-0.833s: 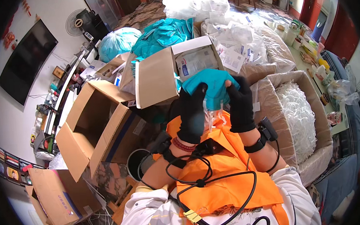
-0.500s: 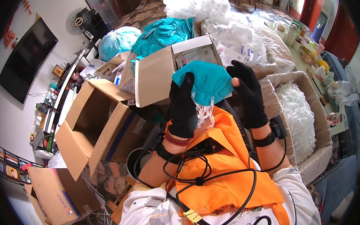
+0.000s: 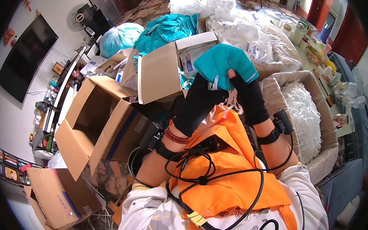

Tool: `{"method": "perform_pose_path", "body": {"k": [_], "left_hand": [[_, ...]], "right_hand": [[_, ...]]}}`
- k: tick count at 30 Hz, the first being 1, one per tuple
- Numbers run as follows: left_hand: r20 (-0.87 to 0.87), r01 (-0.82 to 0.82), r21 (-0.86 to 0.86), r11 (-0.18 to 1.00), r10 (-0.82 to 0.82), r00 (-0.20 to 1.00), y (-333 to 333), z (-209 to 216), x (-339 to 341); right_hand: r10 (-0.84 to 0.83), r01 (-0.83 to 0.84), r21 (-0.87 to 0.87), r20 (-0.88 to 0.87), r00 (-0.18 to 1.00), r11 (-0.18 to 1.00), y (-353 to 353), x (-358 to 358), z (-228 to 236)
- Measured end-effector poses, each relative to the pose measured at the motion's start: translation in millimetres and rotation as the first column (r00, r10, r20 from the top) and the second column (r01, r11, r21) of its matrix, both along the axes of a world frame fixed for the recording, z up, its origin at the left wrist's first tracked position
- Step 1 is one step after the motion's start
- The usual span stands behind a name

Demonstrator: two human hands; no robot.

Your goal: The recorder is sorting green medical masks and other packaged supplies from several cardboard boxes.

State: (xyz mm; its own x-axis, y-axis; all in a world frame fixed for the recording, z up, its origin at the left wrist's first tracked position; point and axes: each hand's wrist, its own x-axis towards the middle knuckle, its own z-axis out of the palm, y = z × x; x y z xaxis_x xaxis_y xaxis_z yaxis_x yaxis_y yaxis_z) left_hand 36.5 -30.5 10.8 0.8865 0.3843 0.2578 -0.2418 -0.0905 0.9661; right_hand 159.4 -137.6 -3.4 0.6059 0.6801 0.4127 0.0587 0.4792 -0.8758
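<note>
Mask (image 3: 227,61) of teal material is just beyond both gloved hands, overlapping the open carton (image 3: 158,74), its longer axis crosswise and dipping rightward. The right hand (image 3: 243,86) has its grip closed on the mask's lower edge, thumb on the face; the left hand (image 3: 201,95) is equally near, at the lower left edge, its grip hidden, so its state cannot be told.

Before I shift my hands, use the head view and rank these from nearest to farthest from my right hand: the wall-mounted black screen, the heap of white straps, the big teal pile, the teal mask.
1. Teal mask: touching the right hand.
2. Heap of white straps: off to the right.
3. Big teal pile: ahead and to the left.
4. Black screen: far left.
</note>
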Motion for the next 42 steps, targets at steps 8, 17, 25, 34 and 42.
{"method": "perform_pose_path", "body": {"k": [8, 17, 25, 34, 42], "left_hand": [[-0.167, 0.057, 0.151, 0.987, -0.032, 0.985, 57, -52, -13], [-0.075, 0.306, -0.163, 0.938, -0.321, 0.944, 47, -38, -28], [-0.074, 0.064, -0.257, 0.964, -0.086, 0.994, 5, -5, -18], [-0.118, -0.246, -0.367, 0.897, 0.217, 0.969, -15, -2, -4], [0.2, -0.318, 0.756, 0.572, 0.26, 0.945, 4, -33, 5]], "right_hand": [[-0.313, 0.313, -0.023, -0.122, 0.942, 0.95, -24, 20, 37], [-0.372, 0.38, -0.111, 0.089, 0.924, 0.918, -36, 23, 34], [-0.189, 0.149, -0.153, -0.292, 0.938, 0.977, -27, 12, 30], [-0.284, 0.29, -0.094, 0.073, 0.956, 0.952, -17, 7, 8], [-0.053, 0.057, -0.019, 0.152, 0.987, 0.998, -13, -2, 3]]}}
